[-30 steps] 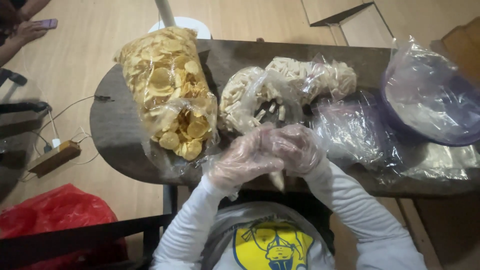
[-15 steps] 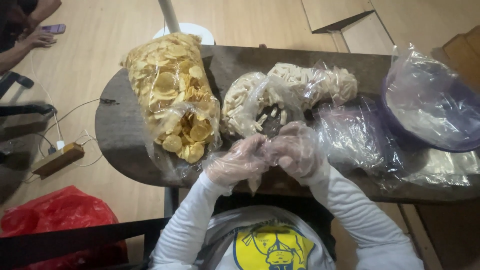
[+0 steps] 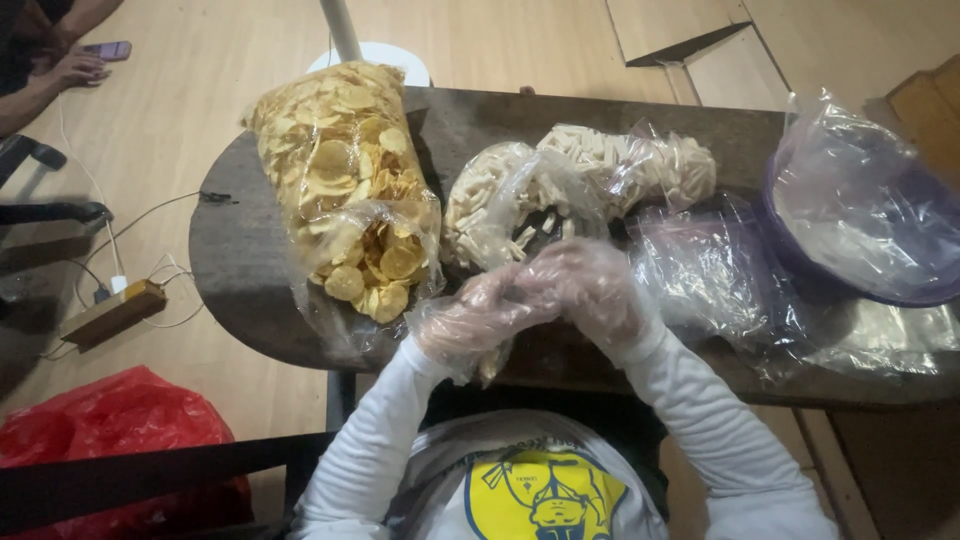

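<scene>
Both my hands wear thin clear plastic gloves and meet over the front edge of a dark table (image 3: 240, 260). My left hand (image 3: 475, 318) and my right hand (image 3: 592, 290) are closed together on a small clear plastic bag, and a pale piece (image 3: 490, 366) hangs just under the left hand. What is inside the bag is hidden by the fingers. Just beyond my hands lies an open bag of pale stick crackers (image 3: 600, 165). Left of it lies a large clear bag of round yellow chips (image 3: 345, 190).
A purple basin (image 3: 930, 295) lined with clear plastic stands at the table's right end, with crumpled clear bags (image 3: 710, 270) beside it. On the floor are a red plastic bag (image 3: 110, 430), a power strip (image 3: 110, 312) with cables and a white pole base (image 3: 370, 55). Another person's hand (image 3: 75, 70) is at top left.
My hands have stayed pressed together and shifted slightly forward, toward the stick crackers. The bags on the table have not moved.
</scene>
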